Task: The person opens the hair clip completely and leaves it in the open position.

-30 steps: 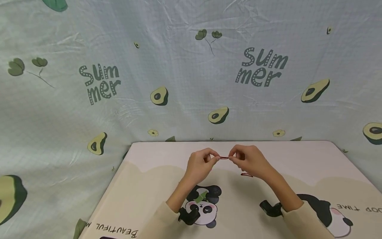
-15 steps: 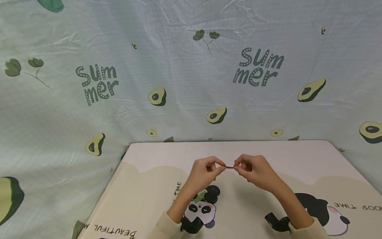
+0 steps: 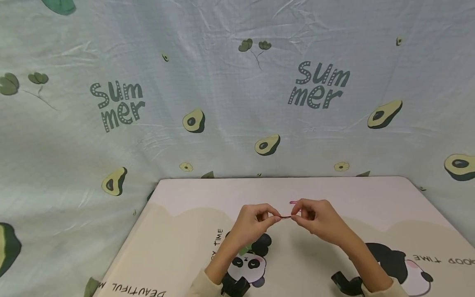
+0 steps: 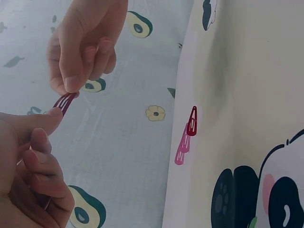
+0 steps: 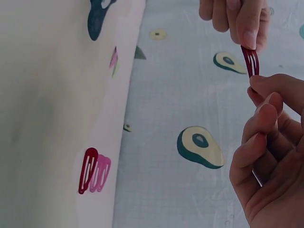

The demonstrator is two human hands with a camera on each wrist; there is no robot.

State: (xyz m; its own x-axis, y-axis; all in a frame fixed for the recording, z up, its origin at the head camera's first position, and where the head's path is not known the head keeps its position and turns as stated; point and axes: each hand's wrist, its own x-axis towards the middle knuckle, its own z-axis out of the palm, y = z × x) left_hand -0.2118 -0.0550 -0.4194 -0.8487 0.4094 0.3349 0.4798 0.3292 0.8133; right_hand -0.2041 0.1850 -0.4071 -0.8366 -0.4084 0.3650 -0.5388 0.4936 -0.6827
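A dark red snap hair clip (image 3: 285,217) is stretched between my two hands above the table, one end in each. My left hand (image 3: 253,222) pinches one end between thumb and index finger. With thumb and index finger, my right hand (image 3: 317,220) pinches the other end. Slots along the held clip (image 5: 251,61) show in the right wrist view. On the table, behind my right hand, lie a dark red hair clip (image 5: 89,154) and pink hair clips (image 5: 105,166) side by side. In the head view, only a pink tip (image 3: 293,202) shows past my fingers.
The pale table (image 3: 185,247) has printed pandas and lettering. A curtain (image 3: 222,82) with avocado prints hangs right behind its far edge. A small pink and green item (image 5: 114,59) lies farther along the table edge in the right wrist view.
Both hands have moved down in the head view and slightly right, still pinching the clip. The red clip on the table that showed below my right hand is hidden; a pink tip shows above it.
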